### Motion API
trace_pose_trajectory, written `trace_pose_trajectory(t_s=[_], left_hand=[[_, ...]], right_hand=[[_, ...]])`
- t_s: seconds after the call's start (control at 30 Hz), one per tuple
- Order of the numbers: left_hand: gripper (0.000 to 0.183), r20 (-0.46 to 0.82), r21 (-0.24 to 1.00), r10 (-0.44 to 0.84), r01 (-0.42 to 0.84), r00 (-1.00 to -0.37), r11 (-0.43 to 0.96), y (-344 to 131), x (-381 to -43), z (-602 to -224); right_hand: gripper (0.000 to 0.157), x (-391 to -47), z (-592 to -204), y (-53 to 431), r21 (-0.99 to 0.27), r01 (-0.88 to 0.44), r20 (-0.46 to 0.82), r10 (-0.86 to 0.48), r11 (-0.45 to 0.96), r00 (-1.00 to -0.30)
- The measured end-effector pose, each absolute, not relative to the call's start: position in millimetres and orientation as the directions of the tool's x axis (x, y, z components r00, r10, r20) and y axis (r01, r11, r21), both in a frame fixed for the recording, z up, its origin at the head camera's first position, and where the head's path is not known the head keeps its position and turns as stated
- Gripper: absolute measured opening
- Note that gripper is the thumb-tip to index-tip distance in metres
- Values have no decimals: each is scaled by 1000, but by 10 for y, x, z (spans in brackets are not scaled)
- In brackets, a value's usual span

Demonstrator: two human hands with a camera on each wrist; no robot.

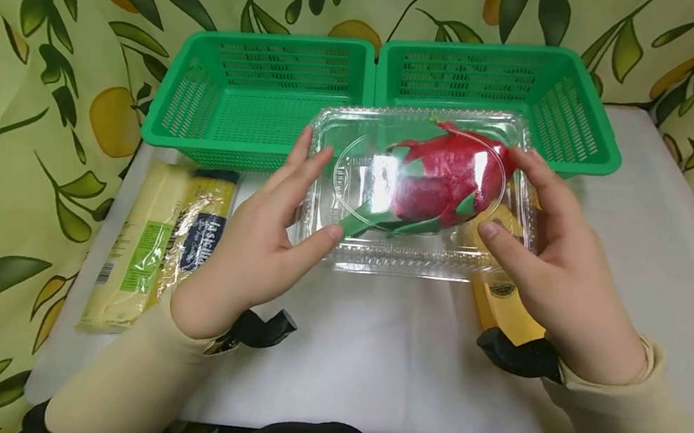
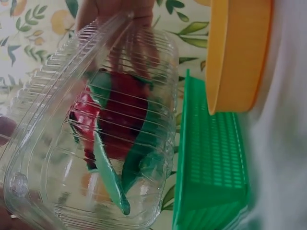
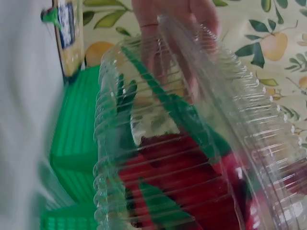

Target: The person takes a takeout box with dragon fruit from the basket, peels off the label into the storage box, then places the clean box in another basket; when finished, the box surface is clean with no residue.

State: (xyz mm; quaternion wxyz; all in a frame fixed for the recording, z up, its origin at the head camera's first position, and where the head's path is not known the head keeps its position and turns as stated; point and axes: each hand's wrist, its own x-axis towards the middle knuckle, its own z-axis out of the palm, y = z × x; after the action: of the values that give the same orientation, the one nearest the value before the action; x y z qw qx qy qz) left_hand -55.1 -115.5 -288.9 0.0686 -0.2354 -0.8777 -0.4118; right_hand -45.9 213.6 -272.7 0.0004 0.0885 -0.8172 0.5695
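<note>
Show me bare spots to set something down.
White tabletop: front middle, between the beige sleeves; right side, outward of the right hand. Left green basket: visible floor bare. Crowded: left, with the packets; and by the right hand, where the yellow package shows beneath the clear container.

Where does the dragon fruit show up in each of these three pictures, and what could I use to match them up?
Head: dragon fruit above and right of centre.
Left wrist: dragon fruit left of centre, about mid-height.
Right wrist: dragon fruit low in the picture, running off the bottom edge.
Shared landmark: the clear container, which surrounds it in all three.
</note>
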Motion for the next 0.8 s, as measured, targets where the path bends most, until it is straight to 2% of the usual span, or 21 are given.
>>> trace_pose_trajectory(t_s=[0.27, 0.5, 0.63, 0.8], left_hand=[[79, 300, 710, 383, 473, -874, 522, -1024, -824, -2769], [79, 263, 711, 391, 451, -882, 540, -872, -1082, -2658], [79, 236, 726, 383, 425, -893, 540, -763, -1234, -2604], [77, 192, 752, 366, 376, -911, 542, -633, -1433, -2550]], right_hand=[[76, -632, -2617, 2237, -925, -162, 131, -112, 345, -985], [75, -852, -2556, 2334, -975, -162, 155, -57, 149, -986], [73, -1004, -2505, 2398, -975, -128, 127, -15, 181, -992], [71, -1189, -2428, 2486, -944, -42, 57, 35, 326, -998]])
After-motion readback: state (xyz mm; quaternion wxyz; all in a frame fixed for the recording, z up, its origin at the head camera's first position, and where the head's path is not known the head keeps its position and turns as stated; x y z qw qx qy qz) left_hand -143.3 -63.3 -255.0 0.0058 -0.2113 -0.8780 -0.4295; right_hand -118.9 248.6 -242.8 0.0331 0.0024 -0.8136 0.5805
